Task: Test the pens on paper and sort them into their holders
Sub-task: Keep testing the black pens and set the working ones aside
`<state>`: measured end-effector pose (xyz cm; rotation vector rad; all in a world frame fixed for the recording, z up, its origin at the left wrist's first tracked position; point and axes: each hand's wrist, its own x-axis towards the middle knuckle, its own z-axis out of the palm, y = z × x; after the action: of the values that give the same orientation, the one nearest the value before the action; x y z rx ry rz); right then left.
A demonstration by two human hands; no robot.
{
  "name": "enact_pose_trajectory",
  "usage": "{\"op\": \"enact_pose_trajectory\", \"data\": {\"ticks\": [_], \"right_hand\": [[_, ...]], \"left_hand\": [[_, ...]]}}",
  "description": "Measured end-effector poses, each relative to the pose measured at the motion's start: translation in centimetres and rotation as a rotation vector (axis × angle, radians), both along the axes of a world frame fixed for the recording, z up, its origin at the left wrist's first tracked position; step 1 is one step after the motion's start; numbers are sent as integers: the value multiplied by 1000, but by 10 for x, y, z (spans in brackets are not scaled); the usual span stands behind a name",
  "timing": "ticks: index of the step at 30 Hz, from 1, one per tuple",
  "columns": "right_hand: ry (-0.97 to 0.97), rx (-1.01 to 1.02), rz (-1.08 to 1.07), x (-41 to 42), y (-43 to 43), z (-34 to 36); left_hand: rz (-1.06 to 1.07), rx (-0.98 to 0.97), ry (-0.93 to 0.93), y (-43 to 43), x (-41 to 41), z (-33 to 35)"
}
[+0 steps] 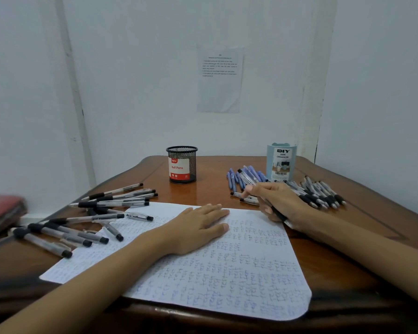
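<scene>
The left hand [198, 227], grip flat and empty, pins the scribbled paper [227, 280] steady while the right hand [284, 201] curls its grip round a pen [278, 214] (presumably next for testing).

Left hand [198, 227] flat on paper [227, 285]; right hand [278, 201] grips a pen [248, 180].

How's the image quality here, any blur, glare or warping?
Head view: soft, even light; a sheen on the table beside the mesh holder; the red thing at the left edge is smeared; wall lines bow from the wide lens; print on the wall sheet is too soft to read.
</scene>
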<state>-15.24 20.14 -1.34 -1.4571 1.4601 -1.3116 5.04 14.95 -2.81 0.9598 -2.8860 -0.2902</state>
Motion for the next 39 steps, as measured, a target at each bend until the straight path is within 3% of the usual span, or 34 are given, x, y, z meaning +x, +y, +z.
{"op": "enact_pose_trajectory", "data": {"ticks": [4, 10, 21, 26, 29, 33, 39], "right_hand": [[119, -36, -174, -4, -4, 18], [686, -78, -420, -43, -4, 30], [1083, 55, -572, -81, -17, 16], [1175, -86, -623, -68, -20, 15], [1161, -206, -524, -39, -21, 20], [1095, -271, -230, 19, -27, 29], [931, -209, 190, 119, -42, 34]], "left_hand": [[-5, -6, -12, 1, 0, 1], [4, -172, -160, 2, -12, 16], [-34, -191, -100, -8, -54, 8], [-3, -309, -83, -4, -43, 20], [90, -325, -96, -7, -23, 34], [248, -309, -88, -12, 30, 50], [440, -203, -19, -25, 131, 39]]}}
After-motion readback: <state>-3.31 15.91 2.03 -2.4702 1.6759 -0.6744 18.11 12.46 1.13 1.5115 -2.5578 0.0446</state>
